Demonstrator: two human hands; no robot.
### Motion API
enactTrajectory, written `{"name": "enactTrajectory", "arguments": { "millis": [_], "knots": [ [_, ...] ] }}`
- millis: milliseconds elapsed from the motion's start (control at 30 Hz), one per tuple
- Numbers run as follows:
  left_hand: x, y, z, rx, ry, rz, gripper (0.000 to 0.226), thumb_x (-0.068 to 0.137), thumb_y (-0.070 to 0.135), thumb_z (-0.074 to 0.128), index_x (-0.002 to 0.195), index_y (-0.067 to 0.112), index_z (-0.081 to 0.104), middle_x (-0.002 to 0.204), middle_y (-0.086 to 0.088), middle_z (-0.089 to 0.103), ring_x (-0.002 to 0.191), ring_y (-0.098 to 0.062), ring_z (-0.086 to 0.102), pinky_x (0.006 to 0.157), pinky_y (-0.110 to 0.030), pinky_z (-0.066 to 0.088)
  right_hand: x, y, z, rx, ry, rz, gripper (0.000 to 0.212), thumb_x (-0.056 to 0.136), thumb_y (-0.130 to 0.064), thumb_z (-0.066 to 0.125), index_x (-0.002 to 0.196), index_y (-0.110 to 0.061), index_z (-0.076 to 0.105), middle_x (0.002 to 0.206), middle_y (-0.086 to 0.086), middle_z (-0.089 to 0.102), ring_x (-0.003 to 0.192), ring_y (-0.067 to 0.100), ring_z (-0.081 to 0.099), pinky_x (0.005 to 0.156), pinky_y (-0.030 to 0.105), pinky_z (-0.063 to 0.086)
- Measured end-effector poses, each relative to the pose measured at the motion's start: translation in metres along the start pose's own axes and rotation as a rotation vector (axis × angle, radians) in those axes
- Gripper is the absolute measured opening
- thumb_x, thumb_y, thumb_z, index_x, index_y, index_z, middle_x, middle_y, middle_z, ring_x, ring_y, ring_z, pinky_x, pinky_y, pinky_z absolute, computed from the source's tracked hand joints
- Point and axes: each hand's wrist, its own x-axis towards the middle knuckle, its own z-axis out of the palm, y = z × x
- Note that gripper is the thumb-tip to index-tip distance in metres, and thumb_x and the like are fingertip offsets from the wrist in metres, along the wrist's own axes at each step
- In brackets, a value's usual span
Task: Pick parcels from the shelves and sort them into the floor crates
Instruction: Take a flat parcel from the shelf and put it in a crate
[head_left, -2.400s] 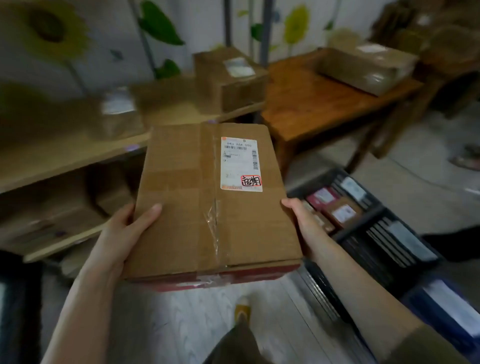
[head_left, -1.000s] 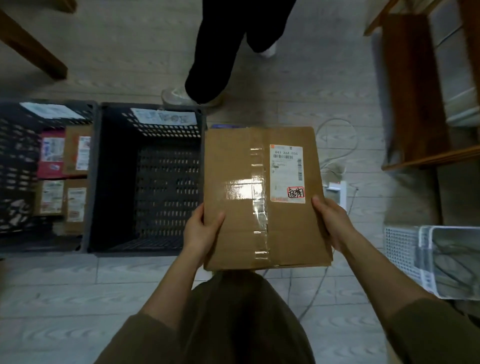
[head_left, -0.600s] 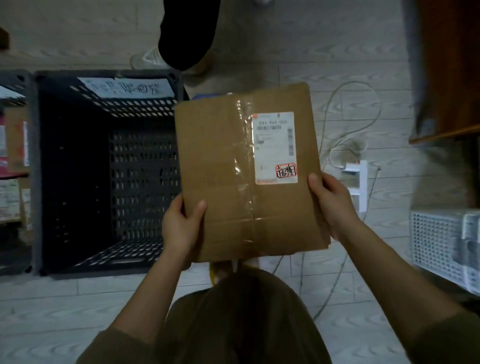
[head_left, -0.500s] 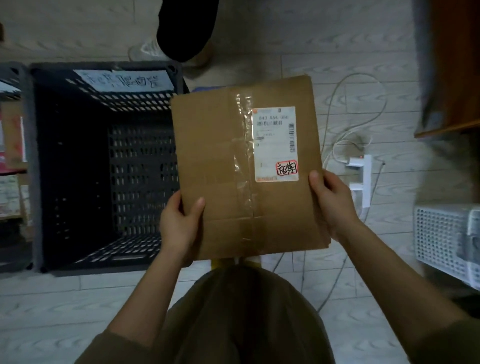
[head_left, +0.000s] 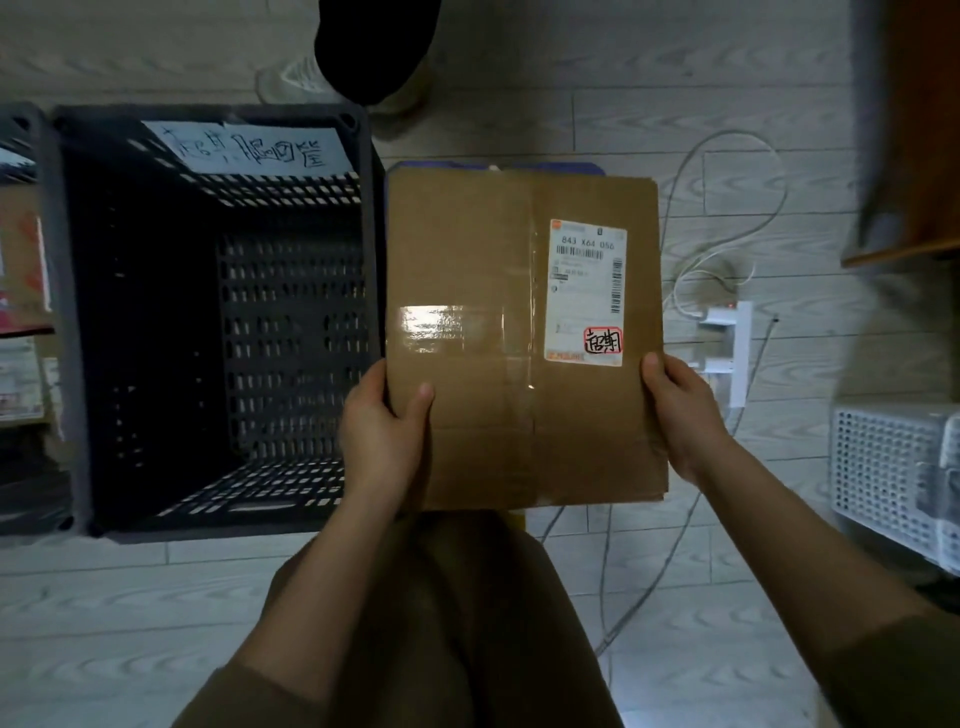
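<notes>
I hold a flat brown cardboard parcel (head_left: 488, 332) level in front of me, with a white shipping label and a red-framed stamp on its right half. My left hand (head_left: 382, 436) grips its near left edge, thumb on top. My right hand (head_left: 680, 415) grips the near right edge the same way. A black perforated floor crate (head_left: 208, 332) with a handwritten paper sign on its far rim stands just left of the parcel, and nothing shows inside it. A blue crate (head_left: 550, 167) peeks out from behind the parcel's far edge, mostly hidden.
Another dark crate (head_left: 21, 322) holding labelled parcels sits at the far left. Another person's leg and shoe (head_left: 363, 62) stand beyond the crates. White cables and a power strip (head_left: 727, 343) lie on the floor at right, near a white basket (head_left: 893, 473) and a wooden shelf (head_left: 914, 156).
I turned from the shelves to look down at the floor crates. Over the last second the parcel stayed in both hands, and it now hangs level just right of the black crate.
</notes>
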Motion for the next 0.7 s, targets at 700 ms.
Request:
{"name": "enactTrajectory", "arguments": {
  "millis": [700],
  "knots": [
    [0.050,-0.071,0.083,0.788,-0.272,0.330,0.091,0.086,0.034,0.060,0.148,0.014,-0.003,0.155,-0.016,-0.014,0.144,-0.029,-0.010,0.115,-0.038,0.007,0.086,0.052,0.057,-1.087,-0.052,-0.667,0.071,0.083,-0.027,0.064,0.143,-0.013,0.030,0.152,0.019,0.022,0.138,0.033,0.023,0.111,0.045,0.024]
  ]
}}
